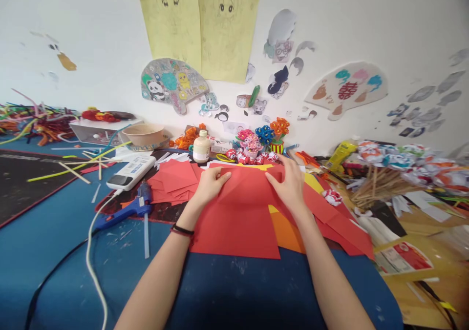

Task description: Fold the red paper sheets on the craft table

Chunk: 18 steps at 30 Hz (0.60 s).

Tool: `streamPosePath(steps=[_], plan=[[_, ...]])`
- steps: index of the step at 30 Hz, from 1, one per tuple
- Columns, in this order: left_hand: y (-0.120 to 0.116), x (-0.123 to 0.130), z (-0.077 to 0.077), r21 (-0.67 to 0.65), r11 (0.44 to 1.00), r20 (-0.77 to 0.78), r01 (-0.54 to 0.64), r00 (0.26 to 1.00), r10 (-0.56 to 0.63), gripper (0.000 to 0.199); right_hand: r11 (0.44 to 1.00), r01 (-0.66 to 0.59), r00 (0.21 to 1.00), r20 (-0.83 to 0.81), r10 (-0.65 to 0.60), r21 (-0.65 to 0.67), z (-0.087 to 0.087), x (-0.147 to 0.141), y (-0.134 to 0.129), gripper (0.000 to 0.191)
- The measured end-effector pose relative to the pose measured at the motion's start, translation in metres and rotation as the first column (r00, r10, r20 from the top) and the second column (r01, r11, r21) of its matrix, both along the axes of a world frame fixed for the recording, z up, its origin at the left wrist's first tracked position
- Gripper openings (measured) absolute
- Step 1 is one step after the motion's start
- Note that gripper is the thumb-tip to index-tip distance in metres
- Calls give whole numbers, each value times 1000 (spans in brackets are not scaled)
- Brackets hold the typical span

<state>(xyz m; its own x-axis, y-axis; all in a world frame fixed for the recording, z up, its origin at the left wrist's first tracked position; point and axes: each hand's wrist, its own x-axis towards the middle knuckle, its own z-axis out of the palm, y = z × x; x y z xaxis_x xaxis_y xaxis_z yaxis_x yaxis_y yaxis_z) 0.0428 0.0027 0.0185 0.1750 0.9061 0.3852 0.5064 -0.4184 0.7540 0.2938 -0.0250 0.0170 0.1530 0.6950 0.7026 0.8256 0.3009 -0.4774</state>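
Between my two hands is a sheet of red paper, raised a little and slightly curved. My left hand grips its left side, thumb on top and fingers hidden behind. On the right side, my right hand pinches the sheet with the thumb in front and the fingers mostly behind it. Another red sheet lies flat on the table below, with orange paper showing from under its right side. Smaller red pieces are piled left of my left hand.
A blue glue gun and a white power strip with cables lie at left. A cream bottle and pipe-cleaner flowers stand along the wall. Wooden sticks and wrapped candies crowd the right.
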Motion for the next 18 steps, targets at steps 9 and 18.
streamPosePath(steps=[9, 18], plan=[[-8, 15, 4, 49, 997, -178, 67, 982, -57, 43, 633, -627, 779, -368, 508, -454, 24, -30, -14, 26], [-6, 15, 2, -3, 998, -287, -63, 956, 59, 46, 495, -737, 673, -567, 474, -461, 6, -32, -6, 23]])
